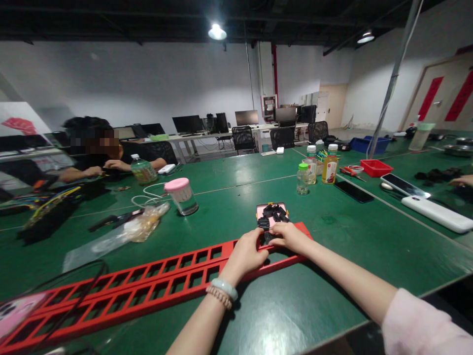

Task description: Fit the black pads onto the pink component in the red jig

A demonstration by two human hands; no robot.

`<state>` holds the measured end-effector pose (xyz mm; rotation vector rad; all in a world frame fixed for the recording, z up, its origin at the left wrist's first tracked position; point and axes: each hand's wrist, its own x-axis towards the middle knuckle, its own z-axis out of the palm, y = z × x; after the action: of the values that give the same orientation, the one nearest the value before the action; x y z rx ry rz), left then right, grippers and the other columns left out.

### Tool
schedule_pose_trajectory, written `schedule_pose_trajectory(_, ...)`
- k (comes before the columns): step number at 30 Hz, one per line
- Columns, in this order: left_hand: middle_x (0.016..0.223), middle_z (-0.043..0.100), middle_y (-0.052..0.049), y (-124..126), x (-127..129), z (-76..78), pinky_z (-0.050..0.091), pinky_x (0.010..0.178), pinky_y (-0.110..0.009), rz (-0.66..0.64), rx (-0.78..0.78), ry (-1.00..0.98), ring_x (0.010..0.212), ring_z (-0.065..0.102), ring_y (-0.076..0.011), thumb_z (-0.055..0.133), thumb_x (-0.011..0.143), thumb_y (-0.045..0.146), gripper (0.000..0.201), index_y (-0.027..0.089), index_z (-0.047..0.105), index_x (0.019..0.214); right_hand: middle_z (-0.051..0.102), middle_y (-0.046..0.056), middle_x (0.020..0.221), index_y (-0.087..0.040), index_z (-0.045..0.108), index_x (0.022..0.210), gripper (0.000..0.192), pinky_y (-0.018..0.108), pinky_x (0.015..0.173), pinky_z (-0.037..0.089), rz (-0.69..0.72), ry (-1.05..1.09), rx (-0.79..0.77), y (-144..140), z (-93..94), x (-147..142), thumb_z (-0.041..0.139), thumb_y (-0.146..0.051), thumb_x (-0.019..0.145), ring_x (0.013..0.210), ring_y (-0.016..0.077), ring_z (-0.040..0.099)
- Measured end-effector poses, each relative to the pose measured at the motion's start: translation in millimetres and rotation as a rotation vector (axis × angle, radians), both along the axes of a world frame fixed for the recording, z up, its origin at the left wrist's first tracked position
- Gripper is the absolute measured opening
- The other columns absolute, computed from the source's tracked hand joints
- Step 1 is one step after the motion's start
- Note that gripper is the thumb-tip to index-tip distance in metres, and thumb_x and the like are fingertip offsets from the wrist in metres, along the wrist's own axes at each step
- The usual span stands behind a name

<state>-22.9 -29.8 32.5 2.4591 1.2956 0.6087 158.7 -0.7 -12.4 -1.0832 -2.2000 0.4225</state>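
Note:
A long red slotted rack [155,281] lies across the green table [332,256] from lower left to centre. My left hand [247,252] and my right hand [291,235] rest on its right end, fingers curled around a small black part [268,237] held between them over the rack. Just behind the hands sits a pink tray [263,209] piled with several small black parts [275,213]. A pale bracelet and a bead bracelet circle my left wrist.
A pink-lidded jar [181,195], a clear plastic bag [121,231] and black cables lie to the left. Drink bottles [330,164], a red bin [376,167], phones [354,191] and a white power bank [438,213] are to the right. A person [99,158] sits far left.

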Motion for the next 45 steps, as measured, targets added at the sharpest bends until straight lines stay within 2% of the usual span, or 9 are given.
schedule_pose_trajectory(2,0.106,0.061,-0.009,1.9,2.1,0.3,0.042,0.081,-0.03,-0.009,0.013,0.036,0.093,0.057,-0.0219,0.053,0.068,0.016,0.046,0.018,0.051,0.114,0.063,0.006,0.084,-0.014,0.066,0.08,0.019,0.027,0.074,0.044,0.039,0.012,0.007,0.4,-0.8,0.3,0.065,-0.032,0.074,0.081,0.0158,0.057)
schedule_pose_trajectory(7,0.11,0.06,-0.01,4.9,4.4,-4.2,0.04,0.088,-0.034,-0.008,0.05,0.138,0.1,0.055,-0.0246,0.056,0.067,0.016,0.049,0.019,0.054,0.116,0.062,0.008,0.096,-0.015,0.068,0.082,0.018,0.028,0.081,0.045,0.072,0.045,0.015,1.1,-2.6,1.3,0.062,-0.032,0.077,0.091,0.0166,0.057)
schedule_pose_trajectory(11,0.113,0.059,-0.01,4.3,0.7,-11.6,0.039,0.092,-0.037,0.032,0.08,0.107,0.103,0.054,-0.025,0.057,0.07,0.02,0.049,0.019,0.054,0.119,0.061,0.009,0.099,-0.015,0.069,0.084,0.02,0.028,0.084,0.045,0.086,0.025,0.019,-1.2,0.2,1.9,0.06,-0.032,0.078,0.092,0.0166,0.058)
schedule_pose_trajectory(19,0.12,0.056,-0.008,2.9,-2.9,-17.0,0.037,0.096,-0.036,0.017,0.096,0.055,0.109,0.051,-0.0234,0.056,0.075,0.023,0.043,0.024,0.056,0.118,0.06,0.011,0.103,-0.014,0.069,0.091,0.025,0.028,0.087,0.044,0.097,0.015,0.016,-2.2,-0.4,3.0,0.058,-0.033,0.08,0.095,0.0173,0.057)
schedule_pose_trajectory(30,0.12,0.056,-0.008,4.8,-3.2,-23.8,0.038,0.096,-0.037,0.025,0.144,0.08,0.109,0.051,-0.0231,0.054,0.076,0.024,0.042,0.023,0.056,0.118,0.06,0.009,0.104,-0.016,0.069,0.094,0.027,0.029,0.088,0.045,0.088,0.026,0.033,-4.0,-3.2,3.7,0.057,-0.036,0.08,0.094,0.0169,0.057)
schedule_pose_trajectory(37,0.12,0.055,-0.008,4.4,-3.9,-25.2,0.037,0.096,-0.037,0.037,0.127,0.068,0.11,0.05,-0.023,0.054,0.071,0.018,0.047,0.023,0.056,0.118,0.057,0.009,0.099,-0.017,0.07,0.091,0.023,0.028,0.086,0.046,0.028,0.039,0.083,-4.4,-4.2,3.1,0.052,-0.028,0.084,0.091,0.0148,0.057)
schedule_pose_trajectory(42,0.109,0.06,-0.006,4.5,-2.8,-21.6,0.039,0.092,-0.035,0.011,0.125,0.029,0.102,0.054,-0.0216,0.055,0.069,0.014,0.045,0.021,0.056,0.113,0.056,0.007,0.098,-0.019,0.069,0.097,0.022,0.028,0.085,0.046,0.006,0.064,0.072,-4.1,-3.3,2.5,0.057,-0.028,0.081,0.089,0.0139,0.057)
schedule_pose_trajectory(45,0.105,0.061,-0.006,5.1,-2.3,-20.7,0.04,0.09,-0.034,0.014,0.118,0.017,0.099,0.055,-0.0214,0.055,0.068,0.014,0.042,0.02,0.056,0.11,0.058,0.006,0.096,-0.02,0.068,0.096,0.02,0.028,0.084,0.045,-0.025,0.077,0.12,-5.5,0.3,1.0,0.055,-0.027,0.082,0.089,0.0144,0.055)
